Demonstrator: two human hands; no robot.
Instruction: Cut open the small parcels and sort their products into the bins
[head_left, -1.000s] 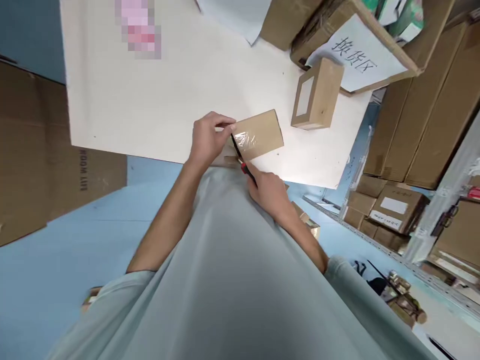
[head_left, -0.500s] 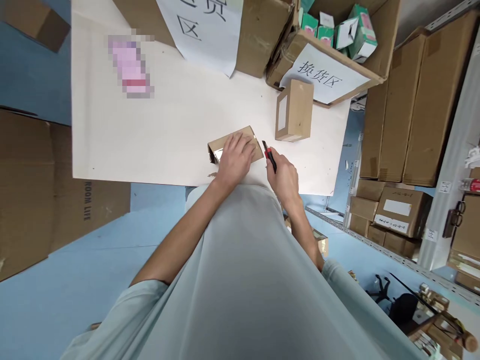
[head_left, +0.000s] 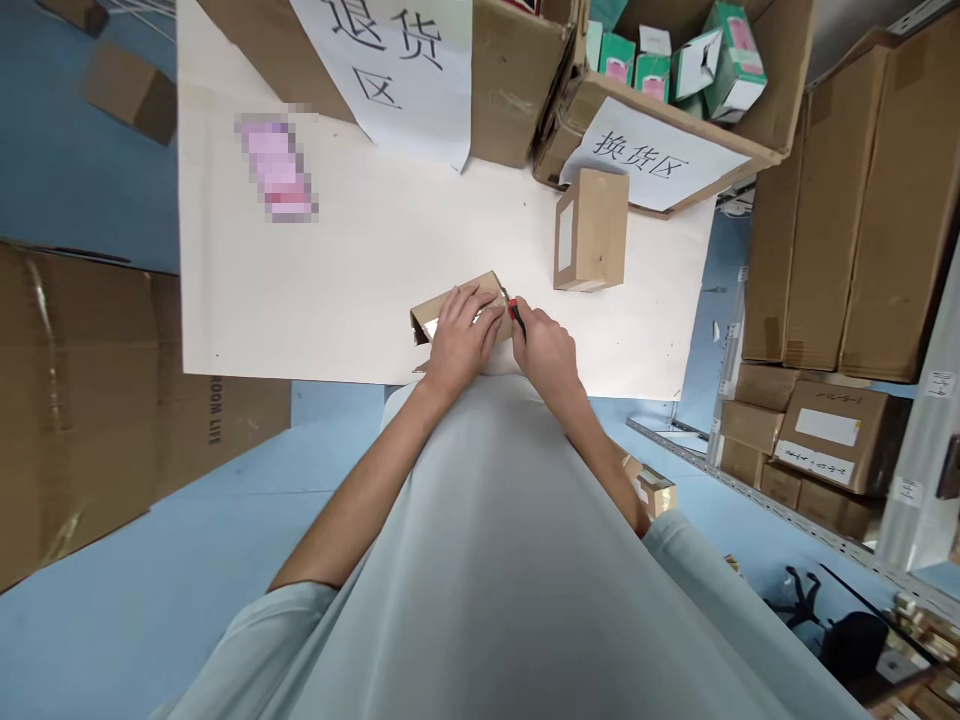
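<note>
A small brown cardboard box [head_left: 435, 308] lies near the front edge of the pale table [head_left: 337, 280], with shiny tape on it. My left hand [head_left: 463, 335] rests flat on top of it, fingers spread, pressing it down. My right hand [head_left: 545, 352] is closed round a red and black utility knife [head_left: 515, 314], whose tip touches the right end of the box. A second brown box [head_left: 590, 229] with a white label stands upright to the right, apart from both hands.
Large open cartons [head_left: 660, 90] with paper signs stand along the table's far edge, one holding several green and pink packages. Stacked brown cartons [head_left: 847, 200] fill shelving on the right. A big carton [head_left: 82, 400] stands on the blue floor at left.
The box was turned after the knife left its near end. My left hand went from gripping its end to lying flat on top. The knife has come back against the box's right end.
</note>
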